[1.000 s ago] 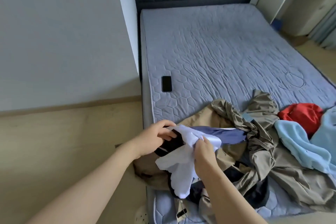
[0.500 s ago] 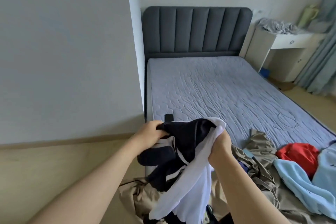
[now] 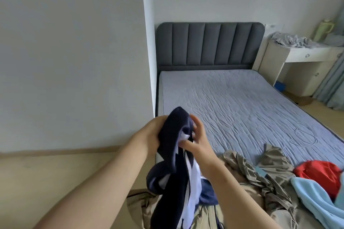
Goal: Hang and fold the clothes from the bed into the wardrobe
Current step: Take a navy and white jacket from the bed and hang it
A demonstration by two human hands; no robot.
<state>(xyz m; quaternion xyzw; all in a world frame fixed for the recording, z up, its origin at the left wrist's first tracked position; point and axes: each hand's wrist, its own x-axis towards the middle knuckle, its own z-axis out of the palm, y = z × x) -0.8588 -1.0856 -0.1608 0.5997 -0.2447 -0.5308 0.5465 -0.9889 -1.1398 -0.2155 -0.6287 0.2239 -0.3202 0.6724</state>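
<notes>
Right, both hands are up and close together, clamped on one piece of clothing. The left hand (image 3: 151, 133) wraps its fingers round the dark bunched top of the navy-and-white garment (image 3: 170, 147) from the left. The right hand (image 3: 200, 144) faces it, with thumb and fingers pinching the white fold at the same bunch. So the garment sits squeezed between the two palms, lifted above the foot of the bed (image 3: 232, 102). It could be a sports top, though that is hard to say from this bundle.

Half a second ago the hands were wider apart, with white cloth draped over the right one. Now they have closed in, navy fabric crowns the bundle, and the view has tipped upward to take in more of the headboard (image 3: 208, 44).

The garment's long axis runs nearly upright. Its top peaks just above the hands, and the rest hangs straight down past the wrists and off the lower edge of view. White stripes trail along the drop.

Below and to the right a khaki garment (image 3: 260, 176) lies crumpled on the mattress. A red garment (image 3: 318, 173) and a light blue garment (image 3: 312, 197) lie beside it. Far right, a white table (image 3: 312, 55) carries a grey cloth (image 3: 290, 40) and a green jug (image 3: 323, 30).
</notes>
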